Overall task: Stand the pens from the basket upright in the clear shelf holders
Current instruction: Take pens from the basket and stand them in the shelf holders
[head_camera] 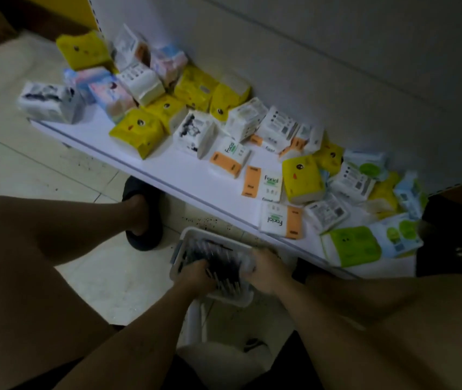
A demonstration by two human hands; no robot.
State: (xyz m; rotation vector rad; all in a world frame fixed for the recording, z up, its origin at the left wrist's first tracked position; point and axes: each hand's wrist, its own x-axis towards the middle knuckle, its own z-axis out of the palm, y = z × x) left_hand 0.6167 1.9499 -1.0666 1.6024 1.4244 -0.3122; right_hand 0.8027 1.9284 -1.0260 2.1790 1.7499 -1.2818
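Note:
A white basket [186,235] sits low between my knees, filled with several dark pens [218,256]. My left hand [196,277] reaches into it, fingers curled down among the pens. My right hand [265,270] is at the basket's right side, fingers curled round a bunch of pens with pale ends. No clear holders are in view.
A low white shelf [168,167] runs diagonally ahead, strewn with several tissue packs [137,132] in yellow, white, orange and green. My foot in a dark slipper [142,218] stands on the tiled floor by the shelf edge. A dark crate [454,237] stands at right.

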